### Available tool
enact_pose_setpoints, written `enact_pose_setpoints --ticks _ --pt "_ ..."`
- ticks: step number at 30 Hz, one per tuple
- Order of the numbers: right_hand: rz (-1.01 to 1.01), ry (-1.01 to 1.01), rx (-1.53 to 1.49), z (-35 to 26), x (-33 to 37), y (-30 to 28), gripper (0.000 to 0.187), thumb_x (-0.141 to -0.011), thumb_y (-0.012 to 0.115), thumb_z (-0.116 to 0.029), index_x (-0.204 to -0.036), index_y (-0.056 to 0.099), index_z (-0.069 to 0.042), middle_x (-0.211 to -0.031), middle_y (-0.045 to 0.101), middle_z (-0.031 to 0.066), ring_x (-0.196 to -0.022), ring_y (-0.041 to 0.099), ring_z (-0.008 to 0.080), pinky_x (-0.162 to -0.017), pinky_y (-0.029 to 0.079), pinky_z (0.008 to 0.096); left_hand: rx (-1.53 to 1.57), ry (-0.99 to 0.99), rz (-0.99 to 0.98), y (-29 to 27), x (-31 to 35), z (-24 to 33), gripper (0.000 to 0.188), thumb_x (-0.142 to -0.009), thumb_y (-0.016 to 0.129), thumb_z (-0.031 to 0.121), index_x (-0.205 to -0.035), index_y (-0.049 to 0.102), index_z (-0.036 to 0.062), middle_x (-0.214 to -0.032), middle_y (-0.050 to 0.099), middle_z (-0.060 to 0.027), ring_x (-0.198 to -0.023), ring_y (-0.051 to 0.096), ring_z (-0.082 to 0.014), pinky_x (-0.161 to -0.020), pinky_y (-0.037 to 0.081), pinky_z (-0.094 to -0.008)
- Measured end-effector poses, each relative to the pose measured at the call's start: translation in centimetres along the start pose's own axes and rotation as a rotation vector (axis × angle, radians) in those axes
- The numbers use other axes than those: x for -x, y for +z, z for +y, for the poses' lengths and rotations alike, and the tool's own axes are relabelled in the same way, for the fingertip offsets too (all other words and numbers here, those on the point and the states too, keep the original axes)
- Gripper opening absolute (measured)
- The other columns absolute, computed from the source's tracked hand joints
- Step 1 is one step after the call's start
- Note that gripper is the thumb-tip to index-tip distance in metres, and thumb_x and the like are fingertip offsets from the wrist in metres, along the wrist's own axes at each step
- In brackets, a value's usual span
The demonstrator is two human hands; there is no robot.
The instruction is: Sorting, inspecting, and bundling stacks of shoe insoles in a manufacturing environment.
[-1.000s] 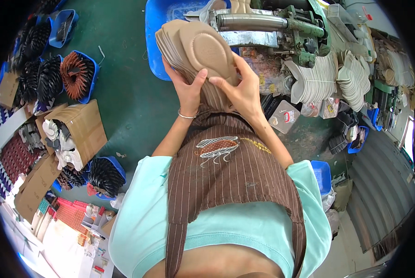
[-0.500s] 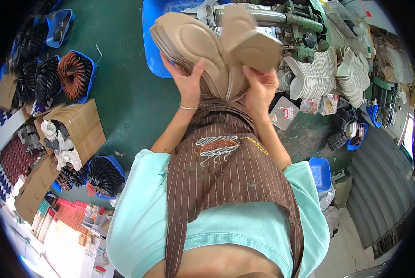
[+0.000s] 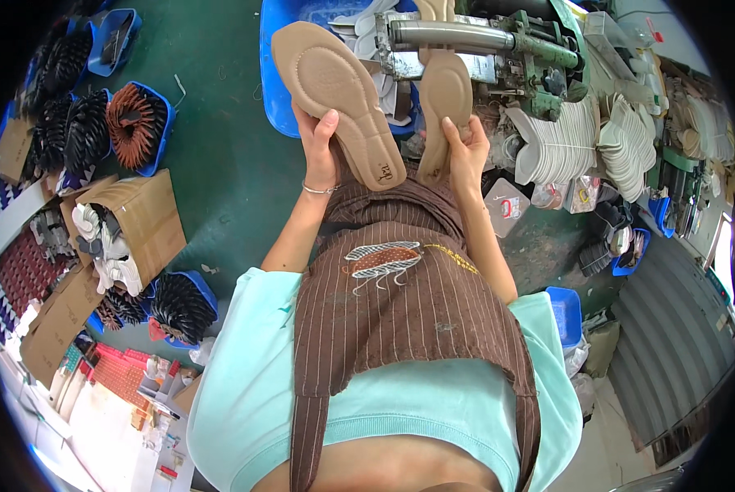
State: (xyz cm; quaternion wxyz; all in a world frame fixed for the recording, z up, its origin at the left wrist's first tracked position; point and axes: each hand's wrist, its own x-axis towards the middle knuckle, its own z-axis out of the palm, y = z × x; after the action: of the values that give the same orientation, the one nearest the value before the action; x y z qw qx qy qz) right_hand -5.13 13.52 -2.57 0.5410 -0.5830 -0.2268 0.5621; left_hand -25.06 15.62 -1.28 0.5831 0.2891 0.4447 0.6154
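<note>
The left hand [image 3: 320, 152] grips one tan insole [image 3: 337, 88] and the right hand [image 3: 466, 152] another insole [image 3: 443, 102], apparently sorting a pair, each needing separate placement.

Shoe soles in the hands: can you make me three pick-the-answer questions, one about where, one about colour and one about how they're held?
1. Where is the larger-looking tan insole?
A. in the left hand
B. on the green floor
C. in the cardboard box

2. What colour is the tub behind the insoles?
A. red
B. blue
C. yellow

3. How is the smaller-looking insole held?
A. lying flat on the lap
B. hanging from a hook
C. upright in the right hand

Answers: 1 A, left-hand fingers wrap its edge; 2 B, its rim is bright blue; 3 C, the right hand grips its lower end.
</note>
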Motion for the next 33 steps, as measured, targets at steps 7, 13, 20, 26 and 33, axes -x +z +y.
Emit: enact_pose_setpoints --ticks 7,13,20,26,33 --pt "-0.142 0.107 0.076 -5.8 -1.4 4.9 0.028 -0.089 0.061 -0.014 -0.107 0.055 0.007 -0.087 0.064 0.0105 -0.075 0.064 0.0145 -0.065 0.052 0.0253 -0.078 0.014 -0.074 0.5 0.5 0.0 0.087 -0.079 0.069 0.018 -0.143 0.012 0.0041 -0.136 0.032 -0.0125 -0.125 0.035 -0.0227 -0.105 0.031 -0.0374" --pt "-0.123 -0.325 0.597 -6.4 2.4 6.6 0.047 -0.062 0.079 -0.019 -0.102 0.061 -0.001 -0.088 0.062 0.0142 -0.076 0.061 0.0248 -0.068 0.051 0.0350 -0.336 0.073 0.040 1.6 1.5 -0.7 0.092 -0.078 0.073 0.023 -0.143 0.011 0.0036 -0.142 0.025 -0.0145 -0.130 0.028 -0.0249 -0.107 0.026 -0.0381" --pt "0.104 -0.445 0.414 -6.0 3.7 5.9 0.018 -0.063 0.060 -0.003 -0.078 0.052 -0.004 -0.073 0.054 0.0168 -0.068 0.058 0.0336 -0.059 0.047 0.0395 -0.507 0.117 -0.010 1.1 1.0 -2.7 0.057 -0.092 0.055 0.026 -0.137 0.024 0.0093 -0.131 0.041 -0.0190 -0.111 0.050 -0.0298 -0.095 0.046 -0.0410" --pt "0.064 -0.582 0.190 -5.0 2.8 5.4 0.038 -0.063 0.065 0.008 -0.097 0.051 0.000 -0.088 0.053 0.0150 -0.084 0.056 0.0300 -0.068 0.044 0.0361 -0.191 -0.110 0.021 1.9 -1.6 -2.1 0.069 -0.088 0.056 0.040 -0.138 0.027 0.0023 -0.133 0.038 -0.0217 -0.114 0.049 -0.0335 -0.097 0.043 -0.0456" --pt "0.106 -0.443 0.222 0.7 0.9 -1.1 0.037 -0.064 0.071 0.001 -0.100 0.062 -0.001 -0.091 0.060 0.0129 -0.089 0.059 0.0286 -0.076 0.047 0.0375 -0.139 -0.306 0.029 2.0 -3.3 1.3 0.057 -0.085 0.054 0.044 -0.127 0.048 0.0057 -0.128 0.048 -0.0166 -0.113 0.052 -0.0298 -0.093 0.046 -0.0453"
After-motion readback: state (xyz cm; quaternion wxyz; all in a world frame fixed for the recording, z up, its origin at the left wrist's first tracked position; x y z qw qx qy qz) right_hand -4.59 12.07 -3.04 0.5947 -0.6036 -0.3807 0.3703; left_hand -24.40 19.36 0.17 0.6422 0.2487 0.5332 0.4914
